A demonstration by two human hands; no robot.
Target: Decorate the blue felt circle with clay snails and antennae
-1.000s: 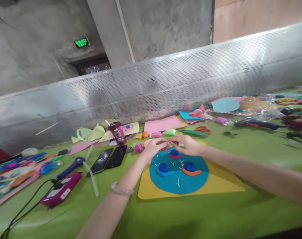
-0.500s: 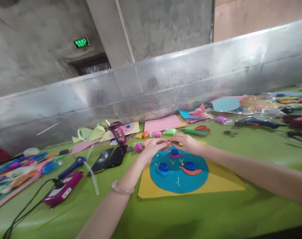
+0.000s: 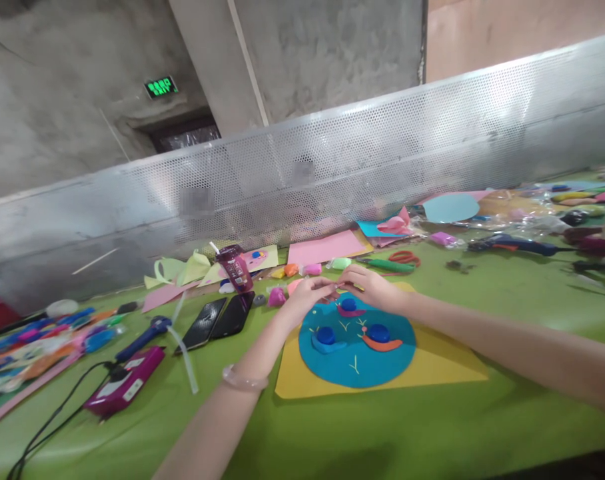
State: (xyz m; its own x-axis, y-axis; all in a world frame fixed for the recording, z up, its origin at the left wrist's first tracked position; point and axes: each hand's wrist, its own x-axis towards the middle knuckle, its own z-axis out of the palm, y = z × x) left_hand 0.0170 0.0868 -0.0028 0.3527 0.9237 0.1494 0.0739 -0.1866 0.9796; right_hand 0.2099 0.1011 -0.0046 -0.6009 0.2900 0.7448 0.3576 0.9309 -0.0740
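My left hand (image 3: 312,297) and my right hand (image 3: 366,285) meet at the fingertips above the far edge of a blue paper circle (image 3: 327,370). Both hands have their fingers pinched together, and whatever lies between them is too small to make out. The circle rests on a yellow sheet (image 3: 447,363). On it sit a blue cap (image 3: 325,335) over a blue clay curve (image 3: 327,347), another blue cap (image 3: 379,333) over an orange clay curve (image 3: 382,345), and a third blue cap (image 3: 349,304) with a purple curve. Thin pale Y-shaped marks (image 3: 354,365) lie between them.
Left of the sheet are two dark phones (image 3: 234,313), a glue gun (image 3: 145,337), a purple power strip (image 3: 127,380) and a drink cup (image 3: 235,269). Behind my hands lie clay packets (image 3: 311,269), pink paper (image 3: 325,248) and scissors (image 3: 395,263). A perforated metal panel (image 3: 332,153) borders the table.
The whole view has shifted very slightly. My hands stay together at the fingertips in nearly the same place, and the pieces on the blue circle look unchanged.
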